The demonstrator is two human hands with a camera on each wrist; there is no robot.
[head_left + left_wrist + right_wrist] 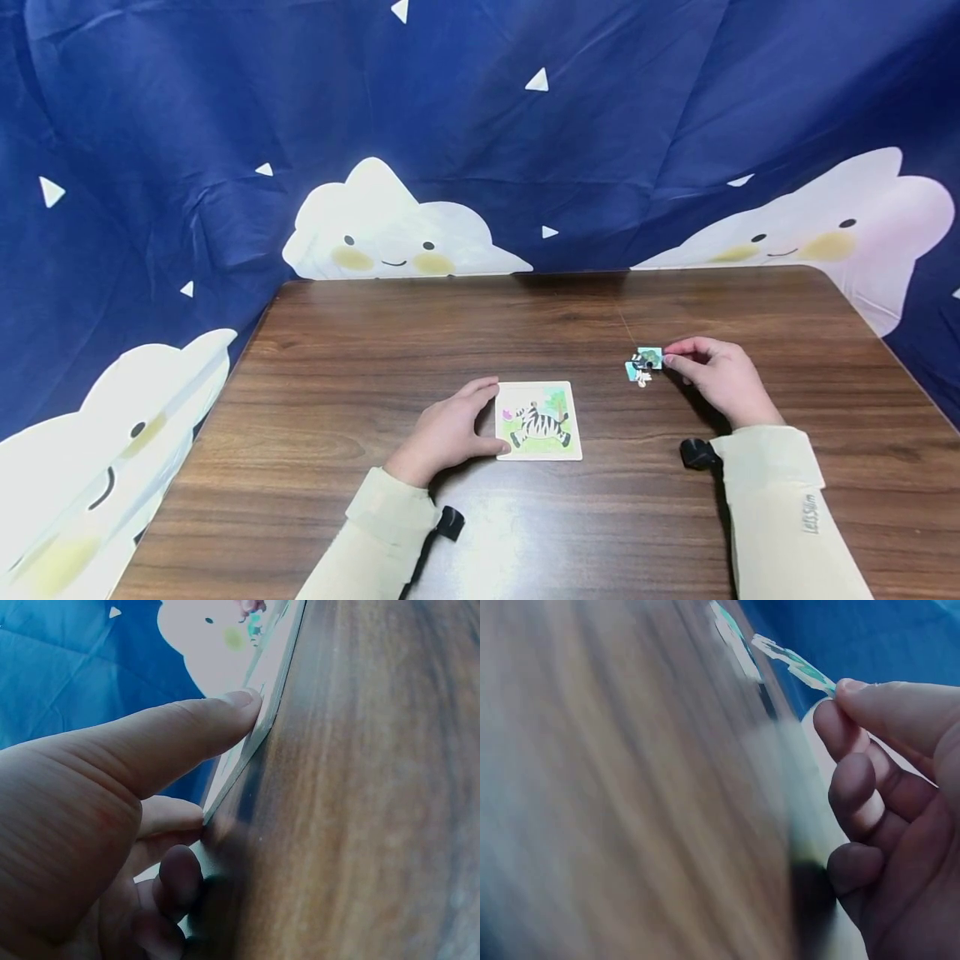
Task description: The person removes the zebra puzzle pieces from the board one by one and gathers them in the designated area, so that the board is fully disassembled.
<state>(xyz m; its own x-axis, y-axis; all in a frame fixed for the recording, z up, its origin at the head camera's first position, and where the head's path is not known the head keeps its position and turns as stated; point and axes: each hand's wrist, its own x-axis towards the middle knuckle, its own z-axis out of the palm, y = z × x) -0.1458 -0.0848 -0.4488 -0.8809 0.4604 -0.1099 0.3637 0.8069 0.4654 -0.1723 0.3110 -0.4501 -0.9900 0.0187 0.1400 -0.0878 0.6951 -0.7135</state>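
Note:
A square zebra puzzle board (pixel 540 456) with a white border lies flat on the table. My left hand (pixel 453 429) holds it at the left side: the thumb (pixel 241 699) rests on the board near its lower corner, and the fingers touch by the upper corner. To the right, my right hand (pixel 718 379) pinches a small blue-green puzzle piece (pixel 802 671) between thumb and index finger, tilted and lifted off the table. Below it lies another puzzle piece (pixel 739 649), partly covered by the held one in the head view.
The brown wooden table (pixel 360 358) ends at a blue curtain (pixel 450 100) with white clouds and triangles. Black straps with small dark devices (pixel 697 454) sit at both wrists.

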